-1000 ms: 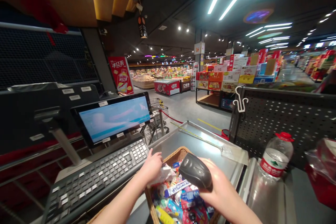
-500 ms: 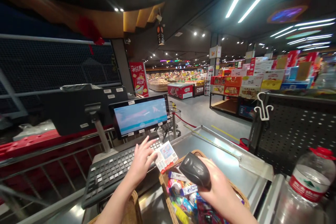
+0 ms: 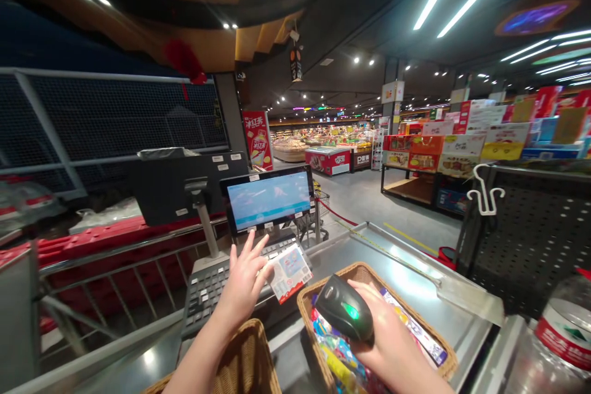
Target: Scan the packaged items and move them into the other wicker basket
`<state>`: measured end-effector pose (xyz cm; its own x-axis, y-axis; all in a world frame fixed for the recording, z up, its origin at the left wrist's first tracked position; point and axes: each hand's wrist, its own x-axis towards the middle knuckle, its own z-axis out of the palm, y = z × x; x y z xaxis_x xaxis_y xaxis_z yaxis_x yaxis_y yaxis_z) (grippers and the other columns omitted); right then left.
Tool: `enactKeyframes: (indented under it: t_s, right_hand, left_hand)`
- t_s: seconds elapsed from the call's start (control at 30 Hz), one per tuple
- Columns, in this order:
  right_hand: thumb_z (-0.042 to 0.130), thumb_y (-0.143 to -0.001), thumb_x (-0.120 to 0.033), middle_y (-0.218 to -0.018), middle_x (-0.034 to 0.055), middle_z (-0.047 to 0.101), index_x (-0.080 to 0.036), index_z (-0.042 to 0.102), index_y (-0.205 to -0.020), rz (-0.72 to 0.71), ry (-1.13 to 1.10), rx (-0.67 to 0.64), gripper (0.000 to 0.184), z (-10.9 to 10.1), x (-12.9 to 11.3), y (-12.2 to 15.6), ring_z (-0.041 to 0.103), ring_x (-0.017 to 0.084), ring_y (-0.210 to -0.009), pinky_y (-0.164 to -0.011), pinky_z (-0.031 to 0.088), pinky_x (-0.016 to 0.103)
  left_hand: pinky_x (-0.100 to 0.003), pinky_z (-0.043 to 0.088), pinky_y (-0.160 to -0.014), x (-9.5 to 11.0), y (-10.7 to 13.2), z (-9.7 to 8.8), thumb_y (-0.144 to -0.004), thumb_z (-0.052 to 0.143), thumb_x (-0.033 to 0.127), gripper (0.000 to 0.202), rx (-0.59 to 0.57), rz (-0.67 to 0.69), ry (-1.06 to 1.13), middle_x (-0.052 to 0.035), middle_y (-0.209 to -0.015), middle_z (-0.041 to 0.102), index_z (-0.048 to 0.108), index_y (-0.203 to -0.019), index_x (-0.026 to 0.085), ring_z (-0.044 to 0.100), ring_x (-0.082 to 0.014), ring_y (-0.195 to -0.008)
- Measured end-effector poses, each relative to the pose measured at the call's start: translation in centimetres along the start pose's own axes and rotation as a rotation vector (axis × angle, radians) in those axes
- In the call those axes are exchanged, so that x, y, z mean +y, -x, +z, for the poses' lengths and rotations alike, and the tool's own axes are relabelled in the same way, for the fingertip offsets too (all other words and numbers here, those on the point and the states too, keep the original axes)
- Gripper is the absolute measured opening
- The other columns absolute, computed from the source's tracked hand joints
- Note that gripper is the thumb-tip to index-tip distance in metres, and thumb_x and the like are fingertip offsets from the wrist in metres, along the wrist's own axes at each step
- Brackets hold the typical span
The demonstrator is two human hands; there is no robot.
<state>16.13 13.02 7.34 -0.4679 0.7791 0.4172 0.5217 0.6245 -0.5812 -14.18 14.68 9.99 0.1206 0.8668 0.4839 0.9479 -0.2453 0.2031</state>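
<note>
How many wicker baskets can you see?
2: a wicker basket of packets under the right hand on the steel counter, and another basket at the bottom edge, below the left hand. More may be hidden.

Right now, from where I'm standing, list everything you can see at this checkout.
Barcode scanner: one, black with green light, in the right hand.
Flat packet: one, white and blue, held by the left hand.
Wicker baskets: two, brown, one on the steel counter, one lower left.
Packets: several, multicoloured, in the counter basket.
Keyboard: one, dark grey, beyond the left hand.
Monitor: one, black-framed, beyond the keyboard.
Water bottle: one, clear, red label, right edge.
Stacked boxes: many, red and yellow, far right.
Left hand: one, fingers spread.
Right hand: one, gripping the scanner.
</note>
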Motion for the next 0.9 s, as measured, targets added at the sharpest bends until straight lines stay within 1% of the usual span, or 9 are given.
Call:
enactKeyframes:
  t_s: [0.1,0.23,0.37,0.47,0.53,0.63,0.7,0.8,0.9]
  right_hand:
    - [0.055,-0.061,-0.010,-0.123,0.0125,0.065,-0.019,0.061,-0.122,-0.034,-0.010,0.002,0.062,0.2,-0.6,0.1,0.054,0.034,-0.123,-0.109,0.038,0.056]
    - [0.052,-0.057,-0.007,-0.122,0.0107,0.066,-0.020,0.063,-0.120,-0.041,-0.031,0.021,0.065,0.6,-1.4,0.2,0.055,0.033,-0.123,-0.107,0.042,0.053]
    - [0.052,-0.056,-0.007,-0.120,0.0110,0.068,-0.019,0.066,-0.114,-0.063,-0.032,0.010,0.061,1.3,-2.2,0.2,0.056,0.034,-0.121,-0.108,0.040,0.054]
    - [0.052,-0.055,-0.007,-0.121,0.0128,0.067,-0.017,0.067,-0.111,-0.055,-0.034,0.002,0.059,2.1,-2.5,0.2,0.055,0.035,-0.123,-0.109,0.039,0.055]
    - [0.052,-0.055,-0.007,-0.120,0.0125,0.067,-0.017,0.067,-0.109,-0.059,-0.024,-0.011,0.057,2.6,-2.8,0.1,0.054,0.035,-0.124,-0.110,0.038,0.055]
    - [0.051,-0.056,-0.007,-0.117,0.0098,0.069,-0.020,0.069,-0.106,-0.098,-0.005,-0.047,0.054,3.2,-3.4,0.0,0.055,0.034,-0.123,-0.109,0.038,0.052]
    - [0.052,-0.058,-0.008,-0.117,0.0098,0.068,-0.020,0.069,-0.107,-0.115,-0.007,-0.067,0.053,3.7,-3.9,-0.1,0.055,0.033,-0.122,-0.108,0.040,0.051]
    - [0.052,-0.058,-0.008,-0.118,0.0102,0.067,-0.020,0.067,-0.110,-0.128,-0.015,-0.097,0.055,4.5,-4.5,0.0,0.054,0.033,-0.124,-0.109,0.038,0.051]
    - [0.050,-0.056,-0.006,-0.118,0.0090,0.067,-0.021,0.068,-0.108,-0.151,-0.025,-0.140,0.057,5.5,-5.2,0.1,0.053,0.032,-0.124,-0.110,0.037,0.049]
  left_hand:
    - [-0.069,0.005,-0.114,-0.4,0.6,-0.3,-0.100,0.030,0.038,0.043,-0.013,-0.022,0.003,-0.0050,-0.154,0.041,0.063,-0.078,0.021,0.008,-0.0291,-0.151]
    - [-0.069,0.005,-0.114,-1.1,1.6,-0.8,-0.100,0.029,0.038,0.044,-0.014,-0.048,0.007,-0.0050,-0.154,0.042,0.063,-0.077,0.021,0.009,-0.0295,-0.151]
    - [-0.070,0.005,-0.114,-2.0,2.7,-1.1,-0.100,0.030,0.039,0.044,-0.017,-0.064,0.011,-0.0061,-0.152,0.043,0.063,-0.077,0.021,0.010,-0.0301,-0.151]
    - [-0.072,0.007,-0.112,-2.8,3.7,-1.4,-0.100,0.031,0.039,0.043,-0.012,-0.068,0.017,-0.0079,-0.152,0.043,0.061,-0.075,0.020,0.011,-0.0316,-0.150]
    - [-0.073,0.008,-0.111,-3.2,4.5,-1.7,-0.100,0.032,0.039,0.043,-0.008,-0.076,0.022,-0.0088,-0.152,0.044,0.060,-0.074,0.020,0.013,-0.0328,-0.150]
    - [-0.075,0.010,-0.110,-3.9,5.8,-2.1,-0.100,0.033,0.040,0.042,0.013,-0.092,0.032,-0.0094,-0.150,0.047,0.060,-0.074,0.020,0.015,-0.0337,-0.149]
    - [-0.076,0.010,-0.110,-4.4,6.9,-2.4,-0.100,0.033,0.040,0.043,0.016,-0.110,0.032,-0.0091,-0.150,0.047,0.061,-0.075,0.020,0.015,-0.0335,-0.150]
    - [-0.075,0.008,-0.110,-5.5,8.6,-2.6,-0.100,0.032,0.041,0.043,-0.009,-0.154,0.016,-0.0083,-0.151,0.045,0.062,-0.076,0.020,0.014,-0.0326,-0.150]
    - [-0.074,0.009,-0.110,-6.5,10.6,-2.6,-0.100,0.032,0.039,0.042,-0.029,-0.195,-0.001,-0.0077,-0.151,0.045,0.061,-0.075,0.020,0.015,-0.0325,-0.150]
